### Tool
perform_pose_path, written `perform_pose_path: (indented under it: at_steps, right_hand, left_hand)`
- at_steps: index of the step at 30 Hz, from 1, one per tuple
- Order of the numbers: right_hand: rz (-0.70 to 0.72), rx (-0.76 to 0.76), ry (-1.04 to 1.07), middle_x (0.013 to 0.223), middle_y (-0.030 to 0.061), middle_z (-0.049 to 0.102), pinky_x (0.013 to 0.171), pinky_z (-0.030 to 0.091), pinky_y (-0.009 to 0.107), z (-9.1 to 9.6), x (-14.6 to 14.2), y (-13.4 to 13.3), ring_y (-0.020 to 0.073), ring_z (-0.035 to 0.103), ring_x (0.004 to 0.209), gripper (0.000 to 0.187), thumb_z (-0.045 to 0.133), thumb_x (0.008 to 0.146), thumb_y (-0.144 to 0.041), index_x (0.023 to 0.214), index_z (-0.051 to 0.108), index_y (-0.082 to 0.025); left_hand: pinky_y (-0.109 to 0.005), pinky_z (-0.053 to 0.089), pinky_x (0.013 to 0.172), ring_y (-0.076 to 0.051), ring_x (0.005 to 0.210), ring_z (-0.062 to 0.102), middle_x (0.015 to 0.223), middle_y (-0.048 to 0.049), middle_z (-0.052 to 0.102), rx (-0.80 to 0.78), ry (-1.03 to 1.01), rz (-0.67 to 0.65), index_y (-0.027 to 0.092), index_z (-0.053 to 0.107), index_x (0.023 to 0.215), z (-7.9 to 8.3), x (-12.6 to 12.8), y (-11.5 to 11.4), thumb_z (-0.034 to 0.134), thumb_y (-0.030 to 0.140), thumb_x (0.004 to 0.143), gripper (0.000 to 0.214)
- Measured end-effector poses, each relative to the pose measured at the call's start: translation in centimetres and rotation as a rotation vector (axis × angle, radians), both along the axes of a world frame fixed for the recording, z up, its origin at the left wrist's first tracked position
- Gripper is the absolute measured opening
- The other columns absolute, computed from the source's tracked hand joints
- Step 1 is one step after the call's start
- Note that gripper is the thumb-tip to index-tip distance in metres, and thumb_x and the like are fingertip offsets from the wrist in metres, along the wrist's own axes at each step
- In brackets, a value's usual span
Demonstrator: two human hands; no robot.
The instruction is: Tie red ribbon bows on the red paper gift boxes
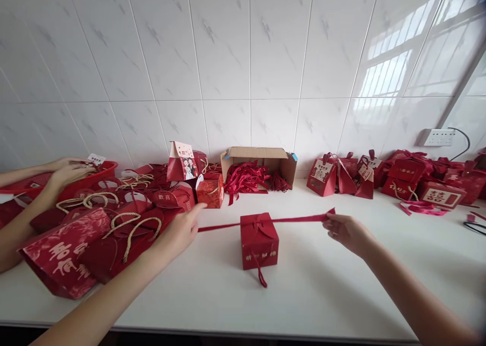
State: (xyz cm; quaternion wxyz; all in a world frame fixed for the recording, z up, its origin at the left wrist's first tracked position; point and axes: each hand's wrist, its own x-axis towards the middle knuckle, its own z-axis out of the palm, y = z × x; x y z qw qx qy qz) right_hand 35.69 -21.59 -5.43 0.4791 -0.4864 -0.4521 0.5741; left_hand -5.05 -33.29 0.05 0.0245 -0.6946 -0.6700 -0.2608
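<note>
A small red gift box (259, 241) stands on the white counter (311, 285) in front of me. A red ribbon (296, 218) runs taut across its top and is knotted there, and one tail hangs down the front. My left hand (178, 232) pinches the ribbon's left end. My right hand (343, 229) pinches the right end. Both hands are pulled apart to either side of the box, at about its top height.
A pile of red gift bags with rope handles (94, 224) lies at the left. Another person's hands (64, 171) reach into a red basket (87, 176) there. An open cardboard box of red ribbons (258, 166) stands by the tiled wall. More red boxes (402, 181) line the right.
</note>
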Motion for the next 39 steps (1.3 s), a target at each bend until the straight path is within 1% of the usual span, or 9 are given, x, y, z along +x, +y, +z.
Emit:
perform_pose_path:
  at_steps: [3, 6, 10, 15, 22, 26, 30, 34, 39]
  right_hand:
    - [-0.057, 0.061, -0.239, 0.101, 0.0165, 0.067, 0.072, 0.052, 0.039, -0.9, 0.0, -0.2, 0.0297, 0.064, 0.093, 0.021, 0.066, 0.067, -0.033, 0.081, 0.067, -0.017]
    - [-0.162, 0.261, -0.452, 0.126, 0.0131, 0.056, 0.089, 0.046, 0.043, 0.2, -2.0, -0.5, 0.0315, 0.051, 0.116, 0.039, 0.066, 0.068, -0.04, 0.102, 0.064, -0.02]
    - [0.079, 0.501, -0.489, 0.109, 0.0096, 0.066, 0.091, 0.045, 0.042, 2.1, -6.2, -1.3, 0.0264, 0.06, 0.104, 0.032, 0.058, 0.077, -0.044, 0.097, 0.067, -0.021]
    - [0.271, 0.449, -0.478, 0.107, 0.0095, 0.065, 0.077, 0.051, 0.037, 2.1, -10.9, -1.9, 0.0228, 0.065, 0.09, 0.04, 0.059, 0.078, -0.048, 0.108, 0.062, -0.022]
    - [0.387, 0.441, -0.533, 0.116, 0.0082, 0.06, 0.07, 0.053, 0.034, 1.1, -12.1, -2.5, 0.021, 0.063, 0.086, 0.043, 0.059, 0.079, -0.047, 0.116, 0.059, -0.025]
    - [0.41, 0.502, -0.578, 0.114, 0.0078, 0.059, 0.082, 0.05, 0.039, 1.2, -12.1, -2.8, 0.0223, 0.062, 0.091, 0.039, 0.056, 0.081, -0.045, 0.116, 0.063, -0.028]
    - [0.43, 0.519, -0.59, 0.112, 0.0082, 0.059, 0.089, 0.046, 0.041, 1.6, -12.2, -3.1, 0.0235, 0.059, 0.096, 0.038, 0.052, 0.084, -0.045, 0.116, 0.064, -0.029]
    - [0.451, 0.487, -0.606, 0.115, 0.0084, 0.056, 0.088, 0.047, 0.039, 1.8, -12.0, -3.3, 0.0223, 0.059, 0.094, 0.043, 0.051, 0.084, -0.049, 0.12, 0.062, -0.027]
    - [0.447, 0.509, -0.644, 0.114, 0.0084, 0.056, 0.088, 0.047, 0.037, 1.7, -12.1, -3.4, 0.0215, 0.059, 0.094, 0.045, 0.052, 0.084, -0.05, 0.122, 0.06, -0.028]
  left_hand:
    - [-0.033, 0.044, 0.072, -0.025, 0.081, 0.061, 0.093, -0.0075, 0.064, -0.04, 0.013, -0.066, 0.024, 0.06, 0.112, -1.8, 0.1, 0.1, 0.045, 0.021, 0.077, 0.038]
    - [-0.04, 0.042, 0.089, -0.029, 0.102, 0.057, 0.108, -0.009, 0.061, 0.06, -0.094, -0.086, 0.024, 0.062, 0.103, -2.1, 2.2, 0.7, 0.05, 0.031, 0.079, 0.028]
    - [-0.041, 0.044, 0.092, -0.026, 0.106, 0.056, 0.108, -0.0084, 0.06, -0.007, -0.509, -0.103, 0.022, 0.057, 0.101, -2.0, 5.9, 1.6, 0.057, 0.043, 0.078, 0.031]
    - [-0.041, 0.045, 0.09, -0.027, 0.107, 0.056, 0.107, -0.0091, 0.058, -0.09, -0.749, -0.1, 0.021, 0.052, 0.097, -3.0, 8.6, 2.2, 0.068, 0.046, 0.069, 0.041]
    - [-0.041, 0.044, 0.092, -0.026, 0.111, 0.052, 0.12, -0.0096, 0.051, -0.077, -0.714, -0.132, 0.023, 0.048, 0.109, -4.3, 8.9, 2.1, 0.063, 0.044, 0.074, 0.043]
    - [-0.041, 0.036, 0.103, -0.025, 0.122, 0.043, 0.132, -0.0077, 0.041, -0.129, -0.601, -0.188, 0.03, 0.05, 0.123, -3.7, 9.2, 1.9, 0.055, 0.035, 0.08, 0.043]
    - [-0.046, 0.03, 0.107, -0.03, 0.132, 0.029, 0.13, -0.0079, 0.042, -0.219, -0.506, -0.199, 0.031, 0.06, 0.113, -2.8, 9.7, 2.1, 0.057, 0.039, 0.078, 0.036]
    - [-0.045, 0.033, 0.105, -0.029, 0.125, 0.036, 0.122, -0.0077, 0.046, -0.214, -0.429, -0.258, 0.028, 0.055, 0.111, -2.7, 9.6, 2.3, 0.063, 0.047, 0.072, 0.043]
    - [-0.045, 0.036, 0.1, -0.028, 0.119, 0.038, 0.117, -0.0061, 0.05, -0.211, -0.405, -0.259, 0.029, 0.052, 0.107, -3.0, 9.5, 2.3, 0.059, 0.043, 0.076, 0.035]
